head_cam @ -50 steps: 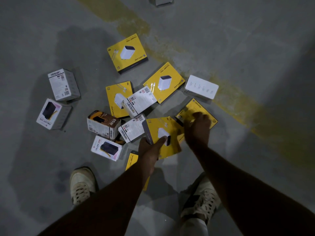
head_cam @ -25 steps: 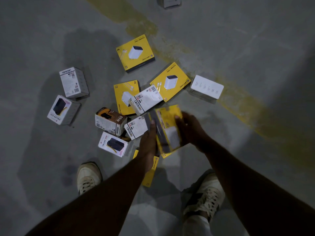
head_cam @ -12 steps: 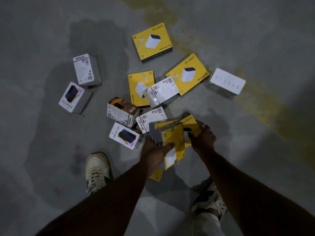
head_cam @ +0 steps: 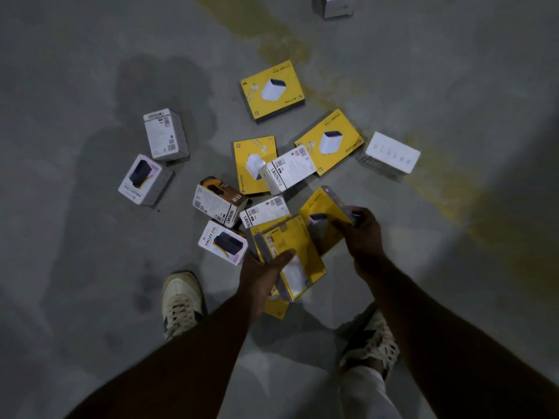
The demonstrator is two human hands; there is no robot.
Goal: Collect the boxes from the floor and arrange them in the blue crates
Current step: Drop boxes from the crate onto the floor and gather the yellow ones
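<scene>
The person is in the collecting step. The left hand (head_cam: 266, 272) grips a yellow box (head_cam: 298, 258) held off the floor, fingers curled under it and thumb across its face, with what looks like a second box stacked beneath it. The right hand (head_cam: 360, 234) pinches another yellow box (head_cam: 322, 207) by its edge and holds it tilted just beside the first, the two close enough that I cannot tell whether they touch.

Under the left hand a yellow corner (head_cam: 276, 309) of one more box shows on the floor (head_cam: 75, 267). Further out lie the rest: three yellow boxes flat near the painted yellow line (head_cam: 484, 216), several white ones, a "65W" box (head_cam: 220, 201) and a "Halley 20K" box (head_cam: 222, 241) near the left shoe (head_cam: 181, 300). One white box (head_cam: 335, 6) sits well apart at the top edge.

No blue crate is in view, so arranging has not begun. The next move, I judge, is to square the right hand's box onto the left hand's stack, freeing the right hand for the nearest loose boxes. The stack looks slippery and uneven, so it needs a firm grip.
</scene>
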